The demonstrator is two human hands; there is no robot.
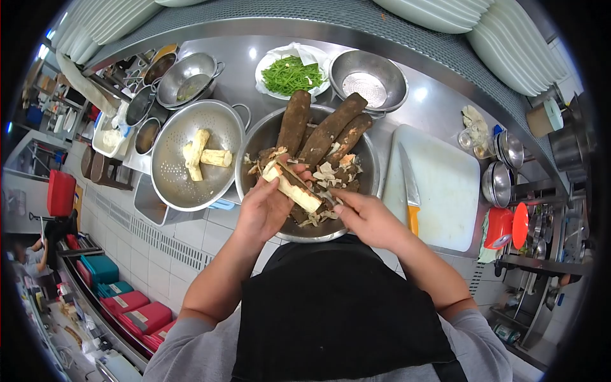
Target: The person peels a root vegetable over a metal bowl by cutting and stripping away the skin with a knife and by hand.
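My left hand (266,207) is wrapped round a partly peeled root (296,191), pale on the near side with brown skin left along its upper edge. Close to the root's right end, my right hand (363,216) is closed on a small metal tool (332,197), mostly hidden by the fingers. Both hands are over a large steel bowl (374,156). Several unpeeled brown roots (326,130) lean in that bowl, with peelings (331,175) about them. A perforated colander (170,172) to the left holds peeled pale pieces (216,158).
On the right lies a white cutting board (445,191) with an orange-handled knife (410,184). Green cut vegetables (293,76) and a steel bowl (369,83) stand at the back, below a shelf with plates (515,48). At far left, a person (38,258) is partly visible.
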